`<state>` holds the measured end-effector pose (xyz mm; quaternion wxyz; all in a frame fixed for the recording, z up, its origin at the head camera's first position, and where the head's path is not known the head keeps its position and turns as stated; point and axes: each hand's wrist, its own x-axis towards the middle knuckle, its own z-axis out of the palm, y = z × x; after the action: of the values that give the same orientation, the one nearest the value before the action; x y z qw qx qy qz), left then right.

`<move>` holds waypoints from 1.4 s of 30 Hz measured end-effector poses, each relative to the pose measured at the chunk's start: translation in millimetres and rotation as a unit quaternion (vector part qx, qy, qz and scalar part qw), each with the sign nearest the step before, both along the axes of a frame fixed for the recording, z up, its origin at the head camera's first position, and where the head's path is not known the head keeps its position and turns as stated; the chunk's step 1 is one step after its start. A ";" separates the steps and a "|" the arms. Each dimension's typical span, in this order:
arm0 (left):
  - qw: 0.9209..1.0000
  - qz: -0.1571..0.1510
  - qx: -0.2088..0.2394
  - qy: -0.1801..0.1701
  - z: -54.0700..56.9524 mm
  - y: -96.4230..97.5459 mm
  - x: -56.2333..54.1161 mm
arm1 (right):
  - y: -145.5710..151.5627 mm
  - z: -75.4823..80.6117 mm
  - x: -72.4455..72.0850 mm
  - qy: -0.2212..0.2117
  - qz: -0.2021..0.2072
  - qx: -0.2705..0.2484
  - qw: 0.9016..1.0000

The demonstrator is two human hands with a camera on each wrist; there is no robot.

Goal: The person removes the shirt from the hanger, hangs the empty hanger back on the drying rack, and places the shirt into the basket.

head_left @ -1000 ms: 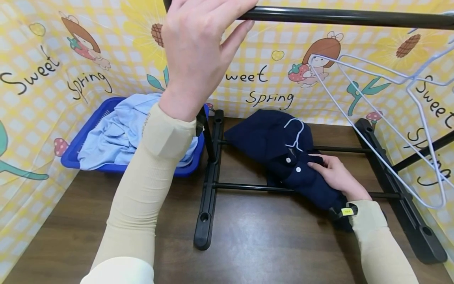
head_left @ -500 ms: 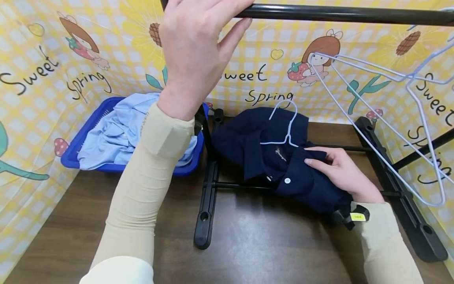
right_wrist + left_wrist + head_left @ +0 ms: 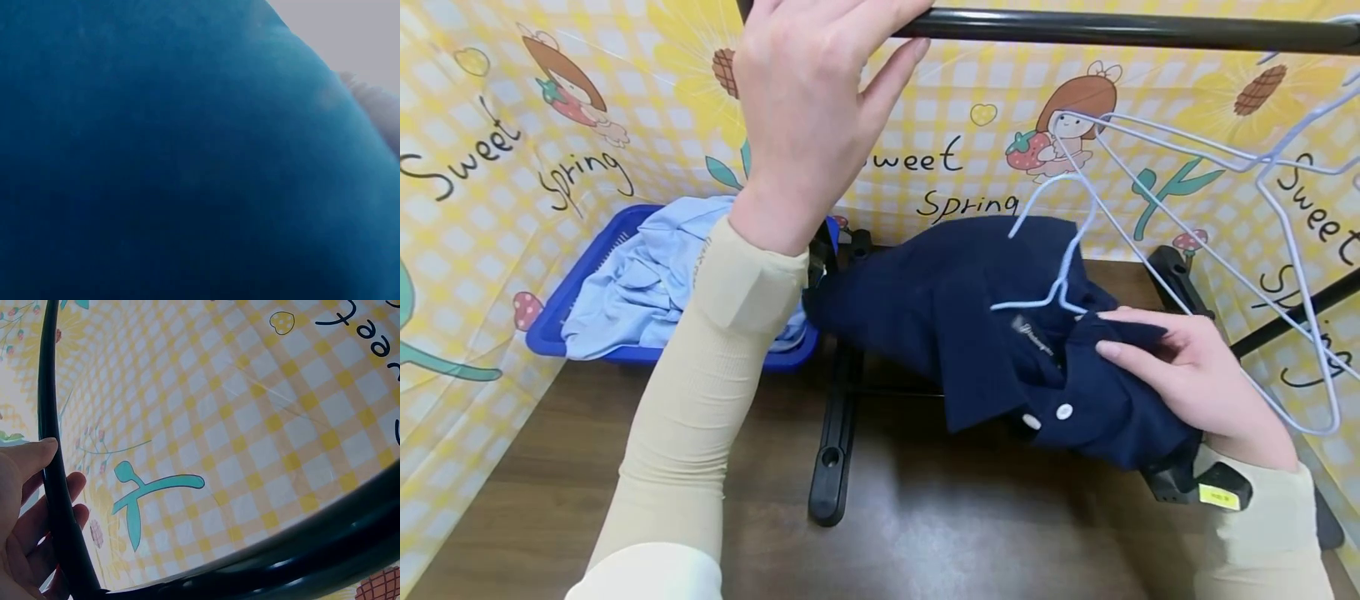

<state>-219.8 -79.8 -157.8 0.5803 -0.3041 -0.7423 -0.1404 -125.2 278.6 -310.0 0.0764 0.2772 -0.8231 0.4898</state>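
Note:
My left hand (image 3: 808, 117) grips the black top rail (image 3: 1075, 27) of a clothes rack near its left corner. In the left wrist view, its thumb and fingers (image 3: 78, 515) curl round that bar. My right hand (image 3: 1217, 375) pinches the collar area of a navy button-up shirt (image 3: 880, 300), thumb on one side. Inside the shirt's neck sits a pale wire hanger (image 3: 1063, 275), its hook standing up above the collar. The shirt is off the floor, below the rail. Blurred dark blue shirt cloth (image 3: 187, 137) fills most of the right wrist view.
Another pale wire hanger (image 3: 1300, 250) hangs at the right. A blue basket (image 3: 546, 329) with light blue cloth (image 3: 640, 275) stands at the left. The rack's black foot (image 3: 829, 475) rests on the brown wooden surface (image 3: 962, 533), before a yellow checked backdrop (image 3: 925, 108).
My right hand has lifted the navy shirt and its hanger up and to the right, towards the camera. The collar and label have come into view. My left hand has stayed on the rail.

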 end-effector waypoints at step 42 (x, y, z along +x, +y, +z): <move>0.943 -0.103 -0.043 -0.313 -118.4 -22.0 84.6 | -57.1 -34.0 -24.7 0.120 -0.022 0.073 0.990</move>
<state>-135.2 -101.8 -276.2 0.2875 -0.3439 -0.8566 -0.2556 -150.0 221.5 -344.0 0.1648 0.3211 -0.8473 0.3896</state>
